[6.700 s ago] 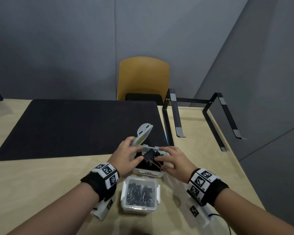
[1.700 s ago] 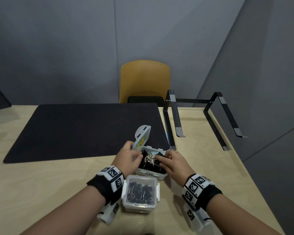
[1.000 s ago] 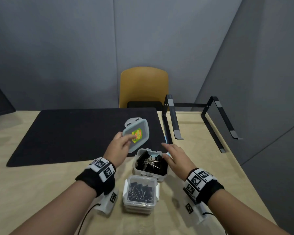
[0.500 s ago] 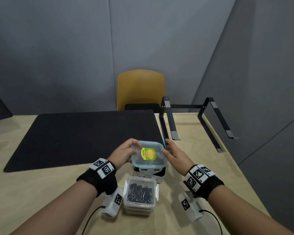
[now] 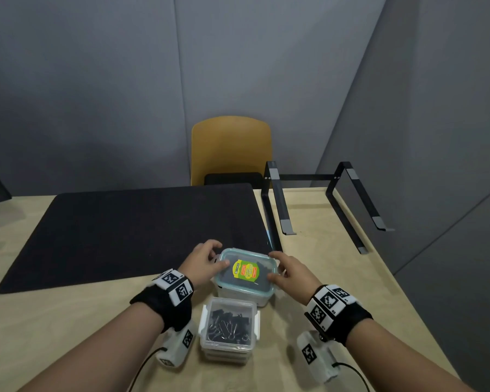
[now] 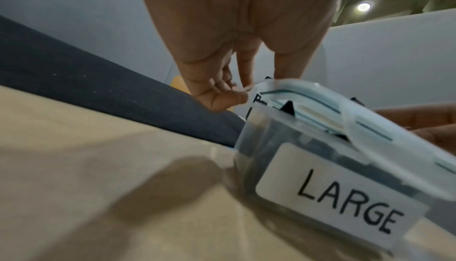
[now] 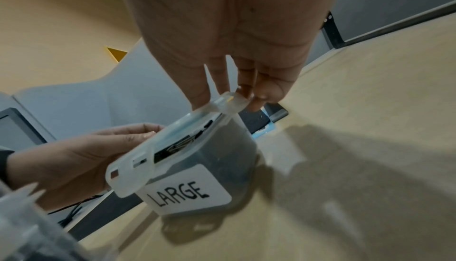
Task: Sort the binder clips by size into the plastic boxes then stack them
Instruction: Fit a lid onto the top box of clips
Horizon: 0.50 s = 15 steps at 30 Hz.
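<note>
A clear plastic box labelled LARGE (image 5: 239, 296) (image 6: 259, 148) (image 7: 222, 148) stands on the wooden table, black binder clips showing inside. Its teal-rimmed lid (image 5: 245, 271) (image 6: 345, 113) (image 7: 172, 142) with a yellow sticker lies on top, slightly tilted, a gap showing at the rim. My left hand (image 5: 207, 264) (image 6: 234, 93) grips the lid's left edge, thumb on top. My right hand (image 5: 287, 271) (image 7: 237, 93) pinches the latch flap on the lid's right edge. Nearer to me stands a stack of closed smaller boxes (image 5: 228, 329) holding smaller clips.
A black mat (image 5: 130, 230) covers the table behind the boxes. A black metal stand (image 5: 277, 210) sits to the right, close to the large box. A yellow chair (image 5: 231, 148) stands beyond the table. Grey partition walls enclose the space.
My left hand carried the lid from above the mat onto the large box. My right hand left the clips and took the lid's right edge. The lid now rests lower on the box.
</note>
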Each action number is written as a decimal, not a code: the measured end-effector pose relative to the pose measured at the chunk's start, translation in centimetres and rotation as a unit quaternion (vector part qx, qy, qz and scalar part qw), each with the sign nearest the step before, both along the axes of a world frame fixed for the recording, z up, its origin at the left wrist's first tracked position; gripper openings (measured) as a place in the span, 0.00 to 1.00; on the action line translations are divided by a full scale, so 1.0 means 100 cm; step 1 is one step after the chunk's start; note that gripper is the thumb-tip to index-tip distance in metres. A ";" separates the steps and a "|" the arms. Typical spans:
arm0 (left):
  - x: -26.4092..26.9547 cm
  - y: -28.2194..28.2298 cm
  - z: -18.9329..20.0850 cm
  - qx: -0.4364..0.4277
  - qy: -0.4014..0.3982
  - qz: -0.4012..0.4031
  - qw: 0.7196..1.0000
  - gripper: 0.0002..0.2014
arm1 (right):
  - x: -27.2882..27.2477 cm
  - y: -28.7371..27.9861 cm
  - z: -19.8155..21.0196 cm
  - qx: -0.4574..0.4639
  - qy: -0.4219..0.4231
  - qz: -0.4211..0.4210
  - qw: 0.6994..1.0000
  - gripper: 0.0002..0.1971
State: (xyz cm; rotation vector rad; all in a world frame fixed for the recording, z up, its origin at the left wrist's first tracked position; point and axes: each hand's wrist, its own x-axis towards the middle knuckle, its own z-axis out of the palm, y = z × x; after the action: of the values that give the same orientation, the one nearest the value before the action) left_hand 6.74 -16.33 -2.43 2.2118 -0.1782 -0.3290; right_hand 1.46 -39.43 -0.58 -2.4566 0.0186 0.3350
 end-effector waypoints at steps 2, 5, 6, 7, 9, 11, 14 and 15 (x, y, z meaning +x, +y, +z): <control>0.000 0.002 -0.008 -0.006 0.008 0.007 1.000 0.09 | -0.002 0.001 -0.004 0.013 0.002 -0.010 1.000 0.27; -0.005 0.002 -0.013 -0.043 0.022 0.021 0.999 0.04 | -0.005 0.003 -0.008 0.043 0.011 -0.033 0.998 0.27; -0.007 0.001 -0.014 -0.058 0.032 0.026 0.997 0.04 | -0.006 0.004 -0.008 0.051 0.013 -0.042 0.998 0.27; -0.009 0.002 -0.014 -0.069 0.044 0.028 0.996 0.03 | -0.007 0.005 -0.009 0.059 0.016 -0.056 0.997 0.28; -0.011 0.002 -0.014 -0.085 0.063 0.029 0.994 0.05 | -0.009 0.004 -0.009 0.071 0.021 -0.097 0.993 0.28; -0.015 0.002 -0.012 -0.095 0.077 0.024 0.992 0.07 | -0.010 0.001 -0.009 0.060 0.038 -0.140 0.988 0.25; -0.017 -0.002 -0.008 -0.063 0.070 0.004 0.996 0.11 | -0.008 -0.006 -0.009 0.009 0.065 -0.158 0.985 0.21; -0.018 -0.003 -0.005 -0.037 0.066 -0.003 0.997 0.14 | -0.007 -0.007 -0.009 -0.009 0.075 -0.151 0.986 0.22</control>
State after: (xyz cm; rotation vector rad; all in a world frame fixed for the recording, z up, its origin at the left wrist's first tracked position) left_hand 4.95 -16.60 -2.93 2.1099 -0.1245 -0.4627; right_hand 0.78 -40.12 -1.52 -2.3942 0.4549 0.3851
